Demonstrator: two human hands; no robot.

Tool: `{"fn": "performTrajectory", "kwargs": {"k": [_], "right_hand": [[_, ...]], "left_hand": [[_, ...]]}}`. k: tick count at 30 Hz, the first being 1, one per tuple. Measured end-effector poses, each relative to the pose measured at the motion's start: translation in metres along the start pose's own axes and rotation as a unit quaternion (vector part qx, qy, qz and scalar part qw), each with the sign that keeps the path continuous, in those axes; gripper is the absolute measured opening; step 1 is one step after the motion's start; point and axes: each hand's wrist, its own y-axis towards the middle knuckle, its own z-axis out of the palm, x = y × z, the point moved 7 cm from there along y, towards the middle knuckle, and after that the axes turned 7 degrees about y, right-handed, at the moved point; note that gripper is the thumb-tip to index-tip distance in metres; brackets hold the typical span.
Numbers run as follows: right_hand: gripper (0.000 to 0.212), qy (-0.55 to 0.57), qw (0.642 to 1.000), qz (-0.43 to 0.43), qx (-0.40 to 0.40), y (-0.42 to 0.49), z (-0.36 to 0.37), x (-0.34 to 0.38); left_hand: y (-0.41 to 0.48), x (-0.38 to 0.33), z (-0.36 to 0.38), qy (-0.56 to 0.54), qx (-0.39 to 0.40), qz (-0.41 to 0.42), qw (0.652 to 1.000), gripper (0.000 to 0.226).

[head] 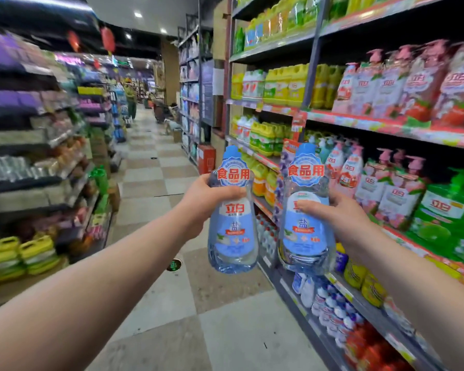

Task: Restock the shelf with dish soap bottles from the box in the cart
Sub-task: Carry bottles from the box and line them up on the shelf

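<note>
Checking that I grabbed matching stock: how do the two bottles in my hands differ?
The left bottle is gripped by the left hand from its left side, against the aisle floor; the right bottle is gripped by the right hand from its right, before the shelves. Both: upright, clear blue, blue caps, same label.

Fingers of right hand (343,220) hidden behind right bottle (303,236)

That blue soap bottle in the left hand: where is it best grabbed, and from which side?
Around its narrower upper body, where the left hand grips the left bottle. The bottle flares wide toward its base, so fingers close best higher up. It is held upright, cap up, so come from its outer side, thumb across the front.
</note>
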Motion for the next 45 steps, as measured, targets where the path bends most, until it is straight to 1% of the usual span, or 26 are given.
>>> {"fn": "performTrajectory", "kwargs": {"k": [4,9,13,18,21,24,27,32,35,40,45], "right_hand": [[0.030,0.001,1.000,-0.003,0.025,0.053,0.021,-0.013],[0.028,0.024,0.999,-0.024,0.018,0.138,0.026,-0.021],[0.031,0.005,0.999,-0.038,0.013,0.213,0.013,-0.015],[0.034,-0.029,0.997,-0.068,-0.003,0.301,-0.013,0.003],[0.029,-0.024,0.996,-0.085,-0.024,0.343,-0.032,0.008],[0.026,-0.026,0.995,-0.087,-0.043,0.377,-0.047,0.009],[0.027,-0.050,0.992,-0.096,-0.071,0.407,-0.064,0.012],[0.038,-0.090,0.981,-0.101,-0.140,0.453,-0.090,0.016],[0.035,-0.121,0.968,-0.118,-0.183,0.490,-0.100,0.021],[0.030,-0.137,0.946,-0.150,-0.253,0.563,-0.106,0.032],[0.036,-0.174,0.922,-0.152,-0.311,0.631,-0.112,0.047]], "left_hand": [[0.042,0.005,-0.014,0.007,-0.010,0.000,1.000,0.030],[0.128,0.007,-0.018,0.014,-0.036,0.012,0.999,0.037],[0.213,0.002,-0.001,0.009,-0.033,0.015,0.999,0.040],[0.314,-0.009,0.028,-0.015,-0.041,0.044,0.998,0.041],[0.363,-0.008,0.044,-0.035,-0.032,0.050,0.998,0.037],[0.407,-0.010,0.059,-0.026,-0.012,0.062,0.998,0.036],[0.453,-0.014,0.074,-0.032,0.010,0.078,0.996,0.031],[0.526,-0.019,0.104,-0.052,0.083,0.083,0.992,0.031],[0.573,-0.022,0.119,-0.070,0.120,0.092,0.986,0.038],[0.653,-0.031,0.130,-0.080,0.186,0.111,0.973,0.037],[0.727,-0.044,0.134,-0.065,0.224,0.136,0.963,0.038]]}}
